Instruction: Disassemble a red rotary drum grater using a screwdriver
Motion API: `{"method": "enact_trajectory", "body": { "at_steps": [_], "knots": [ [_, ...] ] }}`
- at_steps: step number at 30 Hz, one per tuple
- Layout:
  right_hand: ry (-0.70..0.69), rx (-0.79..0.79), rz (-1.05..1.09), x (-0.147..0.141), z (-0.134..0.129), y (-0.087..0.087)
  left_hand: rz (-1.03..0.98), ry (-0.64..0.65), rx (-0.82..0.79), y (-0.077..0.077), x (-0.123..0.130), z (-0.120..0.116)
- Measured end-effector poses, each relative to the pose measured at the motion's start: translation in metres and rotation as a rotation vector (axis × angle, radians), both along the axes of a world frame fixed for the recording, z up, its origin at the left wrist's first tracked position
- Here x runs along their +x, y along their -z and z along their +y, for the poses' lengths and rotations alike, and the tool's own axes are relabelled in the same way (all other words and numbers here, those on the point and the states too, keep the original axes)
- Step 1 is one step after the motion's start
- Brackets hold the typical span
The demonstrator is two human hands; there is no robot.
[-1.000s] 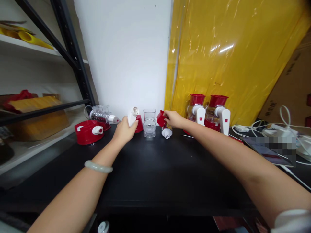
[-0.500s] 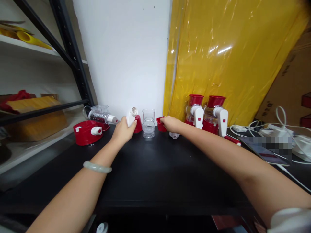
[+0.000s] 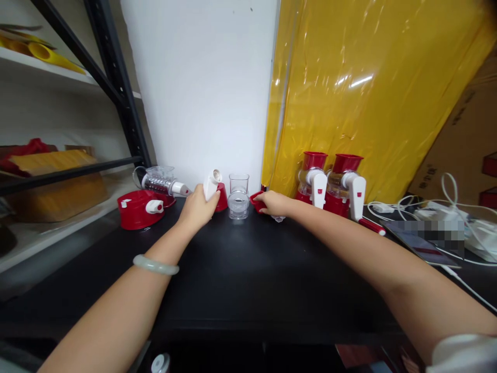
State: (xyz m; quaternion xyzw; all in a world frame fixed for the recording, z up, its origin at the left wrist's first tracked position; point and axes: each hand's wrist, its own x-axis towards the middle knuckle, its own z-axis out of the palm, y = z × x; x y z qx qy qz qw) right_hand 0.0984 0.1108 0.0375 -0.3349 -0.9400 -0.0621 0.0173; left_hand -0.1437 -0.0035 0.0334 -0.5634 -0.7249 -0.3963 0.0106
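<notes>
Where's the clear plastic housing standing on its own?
In the head view, the clear housing stands at the back of the black table, between the left hand and right hand, just right of a red tapered piece.

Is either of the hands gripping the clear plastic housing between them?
No, the clear plastic housing stands on the black tabletop, apart from both the left hand and the right hand.

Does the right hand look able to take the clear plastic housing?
Probably yes: the right hand is close to the clear housing, and only the red part it holds comes between; it may need to release that first.
</notes>
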Motion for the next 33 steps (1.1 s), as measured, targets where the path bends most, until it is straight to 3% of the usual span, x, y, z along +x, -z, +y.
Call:
{"method": "enact_trajectory", "body": {
  "at_steps": [6, 14, 33],
  "knots": [
    [-0.042, 0.035, 0.058, 0.005, -0.011, -0.003, 0.003, 0.003, -0.009, -0.001, -0.001, -0.001],
    [0.221, 0.006, -0.054, 0.038, -0.011, -0.002, 0.016, -0.001, -0.011, -0.001, 0.001, -0.001],
    [0.429, 0.100, -0.272, 0.044, 0.022, 0.003, 0.009, -0.005, -0.015, -0.001, 0.002, -0.002]
  ]
}}
